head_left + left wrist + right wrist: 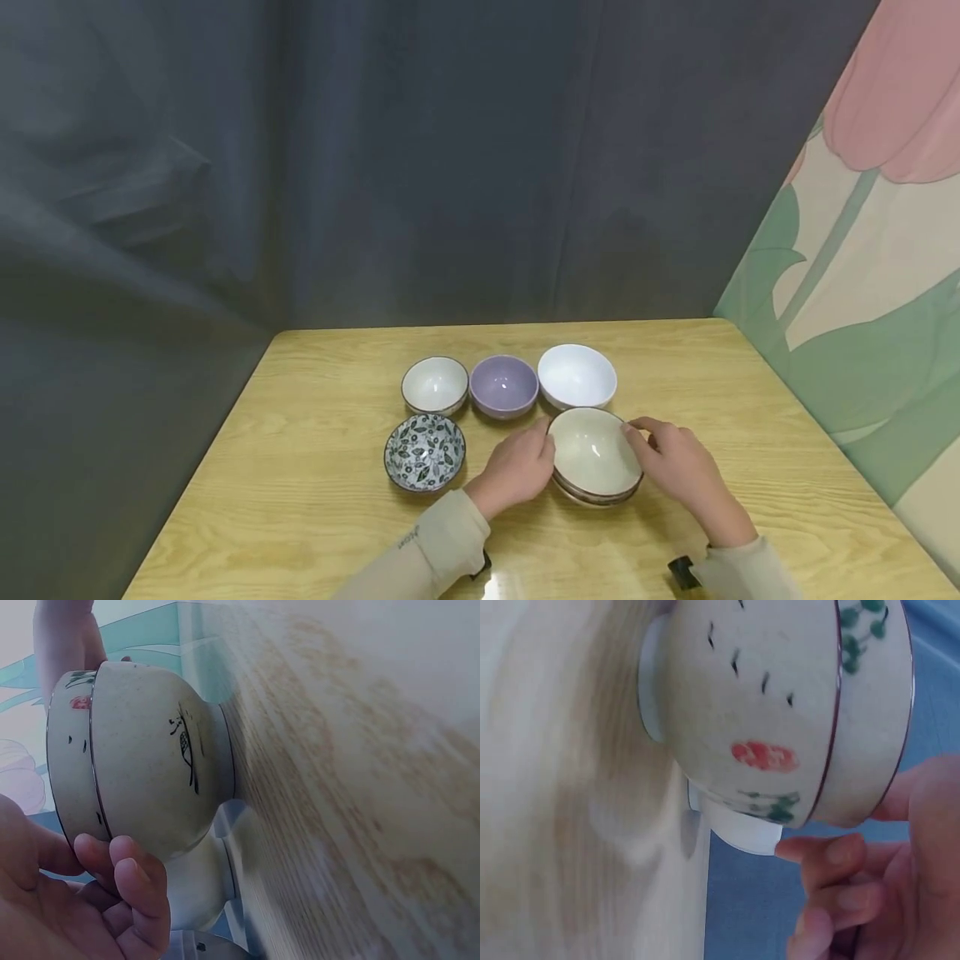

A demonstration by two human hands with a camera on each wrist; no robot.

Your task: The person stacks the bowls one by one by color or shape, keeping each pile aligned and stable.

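Your upper cream glazed-ceramic bowl with a dark rim (595,448) sits nested in a matching cream ceramic bowl (146,757), whose foot appears to rest on the pale wood-grain counter (285,500); your left hand (519,468) and right hand (681,468) each pinch the upper rim. You seem to be seating or separating the pair, which calls for an even, level grip. Your head view shows the plain interior; only your left wrist view shows the black line drawing, only your right the red mark.

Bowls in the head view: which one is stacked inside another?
The cream bowl at front right, held between the left hand and right hand. It alone nests in a lower bowl; the other four bowls stand unstacked.
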